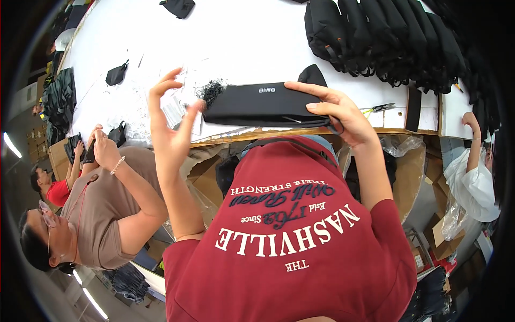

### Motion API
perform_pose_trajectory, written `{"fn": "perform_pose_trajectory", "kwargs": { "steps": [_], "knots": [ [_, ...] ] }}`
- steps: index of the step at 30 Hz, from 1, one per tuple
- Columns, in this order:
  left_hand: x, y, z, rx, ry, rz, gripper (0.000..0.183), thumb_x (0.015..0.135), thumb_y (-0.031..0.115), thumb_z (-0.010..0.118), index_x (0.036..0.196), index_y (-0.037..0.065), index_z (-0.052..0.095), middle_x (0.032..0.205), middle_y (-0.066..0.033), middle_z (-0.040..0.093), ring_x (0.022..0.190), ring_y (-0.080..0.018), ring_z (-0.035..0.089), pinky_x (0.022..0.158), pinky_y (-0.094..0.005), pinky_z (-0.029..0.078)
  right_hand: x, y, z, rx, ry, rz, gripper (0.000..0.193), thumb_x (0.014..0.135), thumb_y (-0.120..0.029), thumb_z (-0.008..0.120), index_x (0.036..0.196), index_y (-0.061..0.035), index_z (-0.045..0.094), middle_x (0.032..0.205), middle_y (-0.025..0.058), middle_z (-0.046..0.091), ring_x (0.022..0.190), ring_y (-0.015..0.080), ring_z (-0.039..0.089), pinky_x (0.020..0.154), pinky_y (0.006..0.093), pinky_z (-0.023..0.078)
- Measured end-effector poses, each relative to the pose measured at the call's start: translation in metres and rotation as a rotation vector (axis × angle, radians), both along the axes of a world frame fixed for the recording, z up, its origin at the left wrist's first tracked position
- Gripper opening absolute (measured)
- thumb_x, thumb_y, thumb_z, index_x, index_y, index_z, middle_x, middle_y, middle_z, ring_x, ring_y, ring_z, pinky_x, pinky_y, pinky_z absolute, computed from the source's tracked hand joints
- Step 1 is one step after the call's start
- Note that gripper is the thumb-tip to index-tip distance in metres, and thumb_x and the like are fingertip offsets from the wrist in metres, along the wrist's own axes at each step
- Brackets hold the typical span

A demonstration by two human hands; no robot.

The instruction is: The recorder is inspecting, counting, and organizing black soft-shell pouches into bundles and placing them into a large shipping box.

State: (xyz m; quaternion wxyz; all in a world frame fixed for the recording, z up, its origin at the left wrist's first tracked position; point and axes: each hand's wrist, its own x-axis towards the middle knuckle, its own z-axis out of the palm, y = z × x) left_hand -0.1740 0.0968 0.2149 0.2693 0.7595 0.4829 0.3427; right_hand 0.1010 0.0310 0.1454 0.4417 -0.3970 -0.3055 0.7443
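Note:
A flat black zip pouch (pixel 252 106) is held level over the near edge of the white table. My right hand (pixel 343 115) grips its right end, with the thumb and fingers on the fabric and a small loop hanging there. My left hand (pixel 174 115) is raised just left of the pouch. Its fingers are spread and hold nothing. A tangle of black thread scraps (pixel 212 92) lies by the pouch's left end. Another black fabric piece (pixel 312 76) shows partly behind the pouch.
Yellow-handled scissors (pixel 380 108) lie to the right near the table edge. Several black bags (pixel 375 40) stand in a row at the far right. A small black pouch (pixel 116 74) rests on the white table (pixel 214 43). A co-worker (pixel 107 209) works close on my left.

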Motion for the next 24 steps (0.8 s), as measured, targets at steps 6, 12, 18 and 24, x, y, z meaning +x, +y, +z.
{"fn": "perform_pose_trajectory", "kwargs": {
  "steps": [6, 12, 18, 24],
  "knots": [
    [0.026, -0.015, -0.002, -0.411, 0.226, -0.485, 0.041, 0.076, 0.013, 0.071, 0.115, 0.003, 0.058, 0.114, -0.0144, 0.062, 0.106, -0.0262, 0.060, 0.092, -0.0328, 0.044, 0.009, 0.006, 0.008, -0.011, -0.018, 0.262, 0.057, 0.080, -0.029, 0.063, 0.129, -0.0015, 0.054, 0.114, 0.0108, 0.063, 0.088, 0.0089, 0.063, 0.075, 0.0196, 0.052],
    [0.031, -0.034, -0.021, -0.307, 0.382, -0.277, 0.020, 0.085, 0.006, 0.060, 0.105, 0.004, 0.062, 0.085, -0.0121, 0.068, 0.077, -0.0227, 0.068, 0.067, -0.0301, 0.049, -0.024, -0.017, 0.001, 0.098, -0.319, 0.002, 0.069, 0.080, -0.046, 0.070, 0.135, -0.0128, 0.043, 0.124, 0.0149, 0.048, 0.108, 0.0198, 0.053, 0.075, 0.0271, 0.052],
    [0.026, -0.032, -0.030, -0.247, 0.116, -0.145, 0.020, 0.090, 0.006, 0.055, 0.110, 0.007, 0.055, 0.088, -0.0165, 0.067, 0.067, -0.0308, 0.065, 0.058, -0.0314, 0.048, -0.036, -0.026, 0.007, 0.137, -0.343, -0.151, 0.057, 0.079, -0.016, 0.074, 0.129, -0.0109, 0.048, 0.112, 0.0061, 0.054, 0.094, 0.0107, 0.057, 0.076, 0.0260, 0.050],
    [0.019, -0.035, -0.018, -0.069, 0.269, -0.357, 0.022, 0.084, 0.000, 0.057, 0.104, 0.008, 0.058, 0.120, -0.0077, 0.060, 0.084, -0.0246, 0.063, 0.070, -0.0309, 0.052, -0.045, -0.032, 0.006, 0.133, -0.342, -0.233, 0.046, 0.085, -0.008, 0.066, 0.129, -0.0060, 0.050, 0.113, 0.0042, 0.057, 0.094, 0.0093, 0.058, 0.080, 0.0237, 0.049]
  ]
}}
